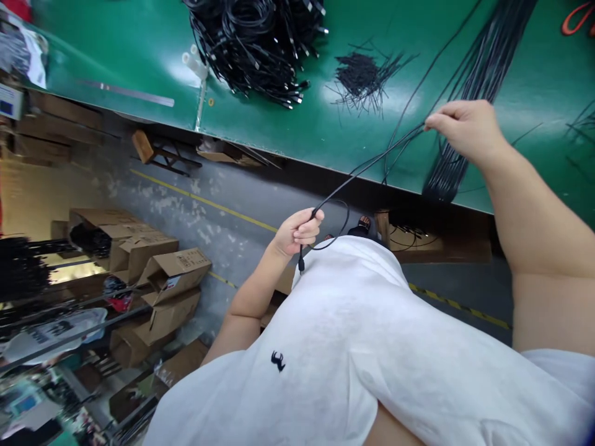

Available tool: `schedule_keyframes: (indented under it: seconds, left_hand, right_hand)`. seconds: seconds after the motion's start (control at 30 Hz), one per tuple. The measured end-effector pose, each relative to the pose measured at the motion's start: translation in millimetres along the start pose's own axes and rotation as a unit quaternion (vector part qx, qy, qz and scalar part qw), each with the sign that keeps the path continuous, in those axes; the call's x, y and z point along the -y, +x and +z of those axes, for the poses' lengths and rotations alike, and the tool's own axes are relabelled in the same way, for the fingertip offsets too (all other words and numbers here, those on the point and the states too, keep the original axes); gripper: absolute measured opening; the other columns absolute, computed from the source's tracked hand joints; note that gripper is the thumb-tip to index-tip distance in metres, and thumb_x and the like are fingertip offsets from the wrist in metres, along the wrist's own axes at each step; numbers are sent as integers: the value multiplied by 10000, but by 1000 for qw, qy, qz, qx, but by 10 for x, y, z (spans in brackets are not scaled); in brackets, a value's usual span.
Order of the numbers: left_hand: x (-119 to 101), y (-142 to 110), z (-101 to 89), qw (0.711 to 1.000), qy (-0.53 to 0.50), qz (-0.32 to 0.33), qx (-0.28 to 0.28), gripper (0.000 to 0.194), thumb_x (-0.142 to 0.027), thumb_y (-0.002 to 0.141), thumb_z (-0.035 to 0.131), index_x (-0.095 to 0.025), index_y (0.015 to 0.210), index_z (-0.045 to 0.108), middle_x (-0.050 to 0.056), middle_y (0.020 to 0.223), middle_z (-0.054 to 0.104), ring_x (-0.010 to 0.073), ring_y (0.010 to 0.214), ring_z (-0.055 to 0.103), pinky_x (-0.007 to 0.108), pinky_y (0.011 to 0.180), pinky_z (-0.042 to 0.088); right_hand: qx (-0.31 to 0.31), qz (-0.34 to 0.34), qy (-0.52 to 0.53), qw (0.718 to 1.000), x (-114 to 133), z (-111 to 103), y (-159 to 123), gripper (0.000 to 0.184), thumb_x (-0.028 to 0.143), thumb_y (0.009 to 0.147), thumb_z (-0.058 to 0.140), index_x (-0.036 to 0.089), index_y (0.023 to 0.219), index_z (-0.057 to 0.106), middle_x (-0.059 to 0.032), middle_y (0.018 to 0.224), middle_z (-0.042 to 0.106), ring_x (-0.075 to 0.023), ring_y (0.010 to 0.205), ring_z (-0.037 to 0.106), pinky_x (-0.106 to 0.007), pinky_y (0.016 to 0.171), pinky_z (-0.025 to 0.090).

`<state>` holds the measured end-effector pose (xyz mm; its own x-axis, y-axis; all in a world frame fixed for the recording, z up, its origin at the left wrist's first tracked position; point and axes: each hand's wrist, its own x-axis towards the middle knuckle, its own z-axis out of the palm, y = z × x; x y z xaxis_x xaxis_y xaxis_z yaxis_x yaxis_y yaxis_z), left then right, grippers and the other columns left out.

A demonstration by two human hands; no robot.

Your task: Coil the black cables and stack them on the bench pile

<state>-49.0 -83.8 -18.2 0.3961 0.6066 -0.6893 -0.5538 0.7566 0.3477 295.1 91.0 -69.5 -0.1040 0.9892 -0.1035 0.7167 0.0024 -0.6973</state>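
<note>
My left hand (300,232) is closed around a black cable (357,176) in front of the white shirt. One plug end (301,265) of the cable hangs below that fist, and a loose loop bends out beside it. The doubled cable runs taut, up and to the right, to my right hand (469,130), whose thumb and forefinger pinch it above the table edge. Beneath and behind the right hand lies a long bundle of straight black cables (493,62) on the green table (362,142). Whatever sits right inside the pinch is hidden by the fingertips.
A large heap of coiled black cables (251,49) lies at the table's far side, near a pile of short black ties (357,74). Orange-handled scissors (576,18) are at the upper right. A metal ruler (134,93) lies left. Open cardboard boxes (171,275) stand on the floor.
</note>
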Motion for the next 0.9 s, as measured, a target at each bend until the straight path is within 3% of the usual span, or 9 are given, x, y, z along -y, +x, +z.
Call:
schedule_keyframes:
  seconds: [0.17, 0.27, 0.33, 0.47, 0.53, 0.63, 0.77, 0.83, 0.9]
  left_hand:
    - [-207, -254, -28, 972, -70, 210, -83, 469, -367, 1071, 263, -156, 973, 670, -109, 446, 189, 21, 285, 91, 101, 266, 78]
    - [-319, -342, -2, 947, -69, 291, -114, 427, -386, 1072, 270, -205, 1199, 636, -104, 450, 227, 45, 297, 142, 137, 266, 92]
    - [-387, -349, -4, 943, -72, 303, -117, 400, -348, 1074, 288, -213, 1291, 596, -102, 462, 272, 44, 301, 186, 136, 271, 117]
    - [-543, -330, -117, 942, -97, 310, -86, 381, -270, 1076, 296, -172, 1308, 582, -102, 488, 357, 17, 311, 274, 83, 302, 185]
    - [-577, -288, -181, 954, -83, 280, -74, 376, -258, 1074, 296, -140, 1229, 619, -101, 487, 377, 8, 308, 288, 76, 307, 190]
    - [-459, -121, -159, 980, 39, 187, -45, 289, -270, 1036, 428, -108, 1053, 667, -79, 514, 476, -4, 311, 332, 90, 311, 211]
    - [-80, 185, 71, 959, 263, 82, 58, 332, -422, 869, 703, -110, 980, 677, 89, 867, 744, 112, 667, 695, 171, 561, 515]
    - [73, 266, 167, 939, 317, 30, 132, 415, -487, 820, 733, -106, 976, 683, 150, 1000, 753, 202, 898, 731, 290, 779, 574]
    - [147, 270, 207, 927, 323, 6, 189, 440, -514, 820, 724, -102, 970, 685, 148, 946, 754, 223, 915, 730, 355, 870, 562]
  right_hand:
    - [154, 46, -82, 984, -778, 111, -88, 329, 269, 963, 526, 50, 1060, 752, -124, 1033, 715, -57, 837, 529, -245, 791, 352]
    - [205, -14, -168, 964, -1234, 151, -242, 226, 167, 944, 562, 47, 975, 751, -188, 1078, 707, -108, 890, 549, -271, 820, 358]
    - [178, -70, -262, 946, -1244, 113, -412, 221, 191, 949, 572, 64, 878, 739, -205, 1013, 713, -155, 873, 552, -312, 814, 350]
    - [107, -167, -372, 907, -492, 7, -1063, 392, 325, 992, 492, 117, 728, 696, -192, 788, 692, -212, 708, 551, -364, 689, 313]
    - [182, -276, -295, 896, -11, 64, -1465, 347, 267, 991, 463, 174, 758, 704, -111, 788, 702, -192, 702, 586, -329, 662, 315]
    - [272, -337, -162, 886, 478, 246, -1845, 408, 320, 1028, 388, 181, 774, 675, -44, 715, 664, -144, 658, 592, -274, 620, 329]
    - [314, -341, -21, 886, 787, 314, -1653, 469, 428, 1039, 356, 179, 805, 676, -28, 726, 658, -119, 652, 577, -249, 623, 356]
    - [280, -312, 38, 907, 895, 245, -1355, 466, 450, 1024, 370, 177, 795, 670, -24, 735, 657, -115, 669, 572, -244, 646, 374]
    - [222, -271, 76, 934, 960, 163, -1051, 467, 466, 1003, 386, 169, 762, 654, -25, 733, 652, -121, 684, 565, -250, 674, 388]
